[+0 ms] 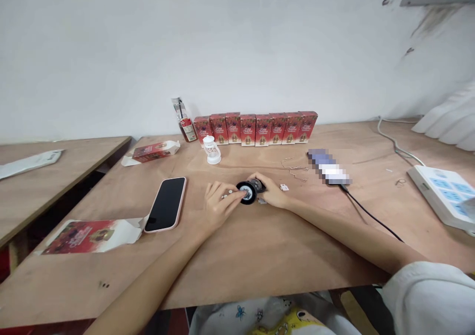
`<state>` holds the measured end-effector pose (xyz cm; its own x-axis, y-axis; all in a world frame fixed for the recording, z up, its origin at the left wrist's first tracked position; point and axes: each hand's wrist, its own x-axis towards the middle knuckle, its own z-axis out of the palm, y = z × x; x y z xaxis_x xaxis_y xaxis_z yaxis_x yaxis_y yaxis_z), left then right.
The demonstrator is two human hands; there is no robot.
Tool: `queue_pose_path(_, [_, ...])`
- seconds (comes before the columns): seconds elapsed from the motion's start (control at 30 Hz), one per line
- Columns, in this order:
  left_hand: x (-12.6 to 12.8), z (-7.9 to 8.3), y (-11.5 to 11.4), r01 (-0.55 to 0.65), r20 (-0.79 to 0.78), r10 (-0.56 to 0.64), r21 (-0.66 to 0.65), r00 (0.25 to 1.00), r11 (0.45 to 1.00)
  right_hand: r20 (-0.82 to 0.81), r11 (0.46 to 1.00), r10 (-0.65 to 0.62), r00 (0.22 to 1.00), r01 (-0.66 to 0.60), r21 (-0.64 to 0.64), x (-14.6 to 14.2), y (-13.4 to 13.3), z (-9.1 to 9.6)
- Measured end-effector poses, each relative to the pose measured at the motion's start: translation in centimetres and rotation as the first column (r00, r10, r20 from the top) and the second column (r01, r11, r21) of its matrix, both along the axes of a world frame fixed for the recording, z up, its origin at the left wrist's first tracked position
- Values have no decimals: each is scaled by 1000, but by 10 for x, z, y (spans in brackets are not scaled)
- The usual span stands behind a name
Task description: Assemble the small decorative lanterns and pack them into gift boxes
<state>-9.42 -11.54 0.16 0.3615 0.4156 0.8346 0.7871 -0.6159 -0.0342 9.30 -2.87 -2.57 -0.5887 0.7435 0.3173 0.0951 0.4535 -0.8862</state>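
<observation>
A small black lantern (245,192) lies tipped on its side, its round underside turned toward me and a pale disc showing inside. My right hand (273,191) is wrapped around its clear body from behind. At the open base, the thumb and forefinger of my left hand (219,201) come together against the pale disc; whatever lies between those fingertips is too small to make out. Several small white round pieces (227,194) rest on the table beside my left fingers. A little white lantern (211,150) stands upright beyond my hands.
Red printed boxes (262,130) stand in a row near the wall. Flattened boxes (89,236) and a dark phone (166,204) lie left. Right are thin wires (297,170), a small white tag (284,187), a cabled phone (328,167) and a white power strip (443,194).
</observation>
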Motion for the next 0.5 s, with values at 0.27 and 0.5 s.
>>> queue_pose_path(0.27, [-17,9,4,-24,223,55,-140,973,990,-76,996,-55,996,49,-78,-2,3,-1])
queue_pose_path(0.5, [-51,-4,29,-153,-122,97,-637,988,755,-131,989,-55,990,36,-141,-3,5,-5])
